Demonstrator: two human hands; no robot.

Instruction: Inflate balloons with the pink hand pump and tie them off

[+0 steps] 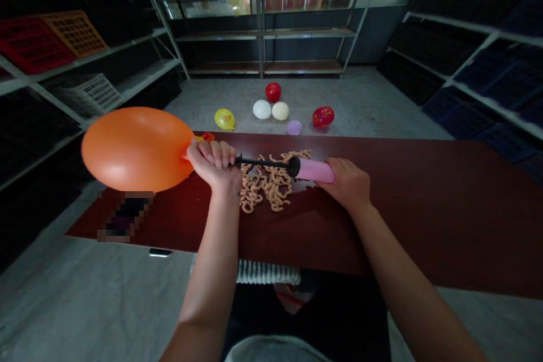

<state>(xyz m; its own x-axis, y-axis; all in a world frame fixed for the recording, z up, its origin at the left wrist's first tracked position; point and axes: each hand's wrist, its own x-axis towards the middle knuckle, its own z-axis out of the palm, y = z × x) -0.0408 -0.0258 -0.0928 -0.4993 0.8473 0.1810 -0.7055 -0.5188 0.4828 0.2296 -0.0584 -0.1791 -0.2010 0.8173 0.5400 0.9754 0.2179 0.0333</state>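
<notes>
An inflated orange balloon (138,149) stretches out to the left, its neck inside my closed left hand (215,163). That same fist wraps around one end of a hand balloon pump (314,169); exactly how neck and pump meet is hidden by the fingers. My right hand (348,182) grips the far end of the pump's pink barrel. Between the hands, the pump's black rod is drawn out of the barrel. Under it, a tangle of beige, curled, worm-like pieces (271,186) lies on the dark red table (314,237).
Small red and yellow pieces (207,137) lie behind my left hand. A blurred-out dark object (127,215) rests at the table's left. Several small balloons, including a yellow balloon (224,119) and a red balloon (323,117), lie on the floor beyond. Shelves with crates (76,39) flank the room.
</notes>
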